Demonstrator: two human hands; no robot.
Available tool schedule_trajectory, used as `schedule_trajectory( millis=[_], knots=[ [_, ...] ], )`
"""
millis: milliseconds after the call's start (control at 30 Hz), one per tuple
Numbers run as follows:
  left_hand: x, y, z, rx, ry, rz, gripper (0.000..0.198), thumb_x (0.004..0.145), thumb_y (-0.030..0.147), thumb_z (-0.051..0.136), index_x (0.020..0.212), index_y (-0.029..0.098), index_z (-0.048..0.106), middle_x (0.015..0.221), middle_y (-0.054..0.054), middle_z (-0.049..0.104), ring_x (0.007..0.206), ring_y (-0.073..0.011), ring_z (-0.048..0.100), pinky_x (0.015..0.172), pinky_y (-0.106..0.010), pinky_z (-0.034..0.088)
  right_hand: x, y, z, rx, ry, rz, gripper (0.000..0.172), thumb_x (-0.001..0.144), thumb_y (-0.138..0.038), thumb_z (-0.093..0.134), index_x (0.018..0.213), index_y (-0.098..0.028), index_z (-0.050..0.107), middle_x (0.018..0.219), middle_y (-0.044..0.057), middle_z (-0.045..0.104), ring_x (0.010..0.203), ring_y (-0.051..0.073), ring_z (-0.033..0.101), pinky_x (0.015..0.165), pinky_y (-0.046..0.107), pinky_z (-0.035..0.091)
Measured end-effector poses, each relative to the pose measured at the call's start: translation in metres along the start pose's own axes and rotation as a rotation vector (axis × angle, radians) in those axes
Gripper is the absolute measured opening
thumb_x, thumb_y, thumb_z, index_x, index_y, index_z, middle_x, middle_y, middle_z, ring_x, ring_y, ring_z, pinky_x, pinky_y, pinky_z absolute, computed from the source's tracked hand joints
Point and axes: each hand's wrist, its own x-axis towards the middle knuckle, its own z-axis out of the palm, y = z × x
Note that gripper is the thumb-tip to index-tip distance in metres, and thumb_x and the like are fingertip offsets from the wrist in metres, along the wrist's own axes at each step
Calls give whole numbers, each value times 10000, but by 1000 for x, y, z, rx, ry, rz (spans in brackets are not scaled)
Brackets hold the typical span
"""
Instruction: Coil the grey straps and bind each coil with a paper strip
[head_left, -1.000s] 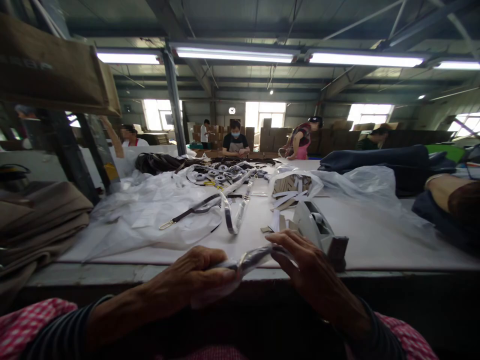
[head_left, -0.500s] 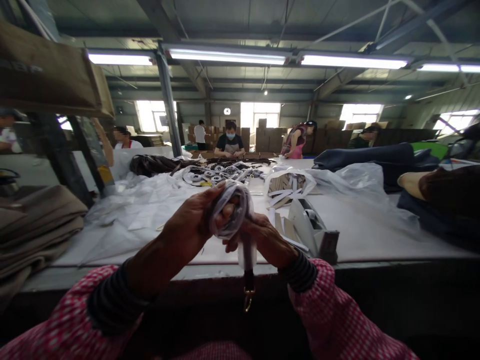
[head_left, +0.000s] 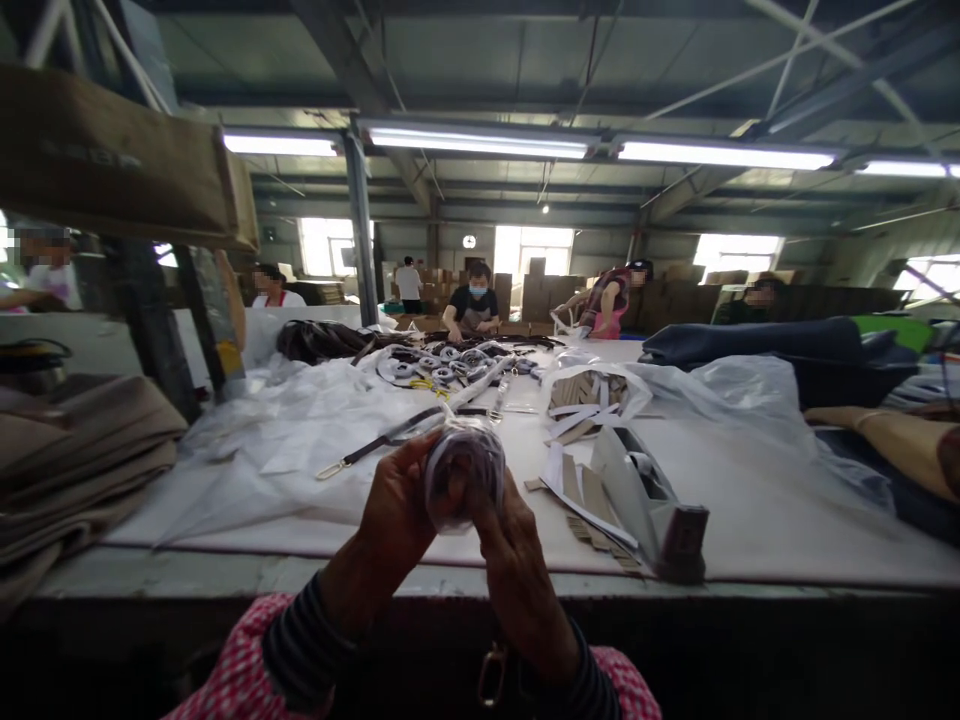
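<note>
Between my hands is a coiled strap (head_left: 466, 440) wrapped in clear plastic. My left hand (head_left: 397, 500) grips the coil from its left side, thumb near the top. My right hand (head_left: 517, 555) closes around its lower right, with some fingers in the middle of the ring. A metal clasp (head_left: 492, 675) hangs below, near my right wrist; its link to the coil is hidden. Beyond the coil, another dark strap (head_left: 382, 441) with a gold-coloured clasp lies on the table (head_left: 750, 500).
A tape dispenser (head_left: 652, 500) stands at right beside loose grey and white strips (head_left: 589, 500). Behind it an open plastic bag (head_left: 637, 385) holds more strips. Clear plastic sheets (head_left: 292, 420) cover the left. Several coiled straps (head_left: 450, 365) lie farther back. Folded brown fabric (head_left: 82, 460) sits far left.
Both hands have drawn lower and closer together around the coil, my right hand moving onto its lower right side. A dark strap with a clasp now shows on the table behind it.
</note>
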Motion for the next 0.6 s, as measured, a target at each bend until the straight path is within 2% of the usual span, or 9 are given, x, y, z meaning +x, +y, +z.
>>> schedule_trajectory(
  millis=[67, 133, 233, 300, 400, 500, 567, 600],
  knots=[
    [-2, -4, -3, -50, 104, 44, 201, 882, 235, 649, 707, 136, 658, 557, -4, 666, 434, -114, 600, 434, -188, 506, -9, 13, 13, -152, 41, -66, 443, 1043, -370, 389, 1471, -276, 454, 1528, 153, 454, 1442, 357, 398, 1109, 564, 448],
    [-4, -8, -5, -84, 179, 84, 154, 875, 241, 678, 759, 142, 664, 622, -3, 703, 491, -122, 648, 475, -193, 539, -17, 24, 28, -247, 104, -112, 523, 1045, -345, 373, 1558, -263, 307, 1583, 178, 386, 1471, 376, 362, 1112, 593, 443],
    [-5, -14, -7, -111, 217, 107, 219, 876, 316, 720, 755, 148, 647, 638, -2, 706, 524, -133, 666, 556, -228, 581, -21, 30, 45, -362, 242, -197, 595, 1051, -323, 362, 1597, -238, 143, 1507, 230, 450, 1404, 411, 442, 1010, 606, 516],
    [-6, -18, -9, -105, 209, 90, 253, 867, 356, 740, 756, 148, 648, 648, -8, 708, 545, -147, 671, 604, -256, 593, -18, 25, 46, -398, 268, -247, 548, 1051, -306, 386, 1566, -257, 205, 1368, 213, 554, 1287, 400, 547, 927, 557, 562],
    [-9, -18, -18, -17, 113, 90, 262, 879, 408, 721, 819, 156, 682, 737, -28, 737, 651, -183, 698, 685, -287, 591, -5, 10, 32, -440, 222, -287, 341, 1040, -232, 405, 1377, -268, 439, 1068, 138, 636, 966, 314, 672, 742, 409, 588],
    [-15, -4, -32, 95, -28, 53, 300, 916, 451, 667, 851, 163, 717, 774, -47, 738, 753, -214, 696, 752, -306, 564, 7, -7, 11, -564, 141, -323, 210, 977, -118, 384, 1105, -223, 513, 887, 85, 593, 684, 235, 630, 541, 324, 512],
    [-20, 15, -40, 339, -177, -28, 333, 929, 466, 643, 872, 153, 744, 785, -54, 728, 775, -219, 674, 771, -312, 536, 10, -14, 0, -672, 57, -404, 203, 916, -63, 395, 1013, -212, 492, 849, 67, 577, 602, 211, 584, 475, 310, 458],
    [-22, 25, -43, 541, -274, -64, 328, 921, 464, 651, 899, 153, 756, 820, -52, 727, 794, -219, 661, 777, -308, 517, 9, -16, -4, -731, 10, -469, 214, 896, -42, 400, 999, -206, 490, 846, 66, 582, 593, 210, 576, 469, 310, 449]
  ],
)
